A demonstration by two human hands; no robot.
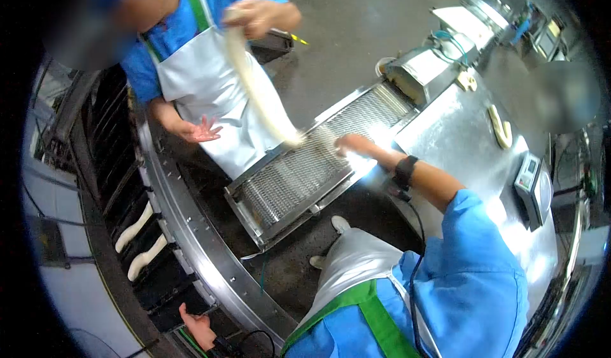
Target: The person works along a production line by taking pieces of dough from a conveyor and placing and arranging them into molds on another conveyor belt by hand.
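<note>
My right hand (356,146) is held over the wire-mesh conveyor belt (280,189), near its right rail. It is blurred, and I cannot make out anything in its fingers. At the lower left, my left hand (198,330) is by the dark slotted carrier (175,310) of the curved line, one finger stretched out and nothing seen in it. Two pale dough strips (147,256) lie in the slots farther up. Across the belt, a co-worker's raised hand (254,19) holds a long dough strip (254,87) whose lower end reaches the belt.
A curved metal rail (191,221) runs between me and the slotted carrier. To my right, a steel table (445,148) bears a folded dough strip (499,127), another dough piece (466,80) and a digital scale (529,180). The co-worker's other hand (198,131) is open by the apron.
</note>
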